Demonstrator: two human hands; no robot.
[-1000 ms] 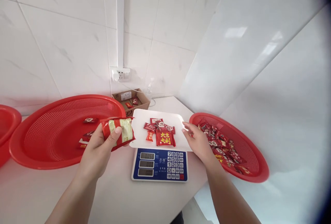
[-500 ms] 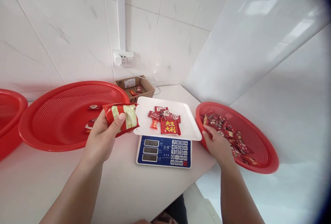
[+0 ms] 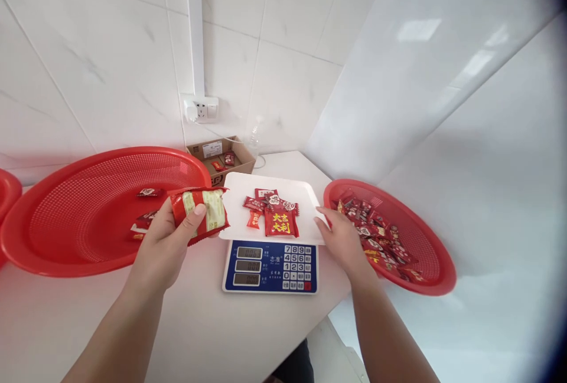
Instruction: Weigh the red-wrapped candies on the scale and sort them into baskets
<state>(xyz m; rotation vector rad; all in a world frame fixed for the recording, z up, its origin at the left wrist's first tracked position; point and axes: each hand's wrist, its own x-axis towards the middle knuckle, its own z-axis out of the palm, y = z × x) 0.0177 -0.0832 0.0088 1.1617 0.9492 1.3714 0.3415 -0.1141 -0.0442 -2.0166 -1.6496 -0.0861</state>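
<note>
"Head view, starting at the left edge: what comes first?"

"Part of a red tub (image 3: 7,197), cut off by the edge. Next is a large red basket (image 3: 66,212) with perforated sides and a few small wrapped pieces (image 3: 149,192) inside."

"And the left hand (image 3: 166,244)?"

"It is in front of that basket. Its grip is closed, thumb on top, pinching a red packet (image 3: 215,209) with pale panels. The packet is raised above the surface (image 3: 195,330), between the basket and a white tray, and overlaps the tray's left edge from this angle."

"What is near the middle?"

"At the back, below a wall socket (image 3: 201,110), an open cardboard box (image 3: 245,160) holds a couple of red wrapped pieces. In front of it is the white tray (image 3: 234,191), bearing a small cluster of red wrapped sweets (image 3: 266,203) and a larger square packet (image 3: 281,223) with gold lettering. A blue scale panel (image 3: 277,274) with three displays and a keypad shows at the tray's near edge."

"And to the right?"

"The right hand (image 3: 343,238), fingertips at the tray's right edge. Whether its grip is spread or pinching something small cannot be told. Just beyond is another red basket (image 3: 432,247), heaped with wrapped sweets."
</note>
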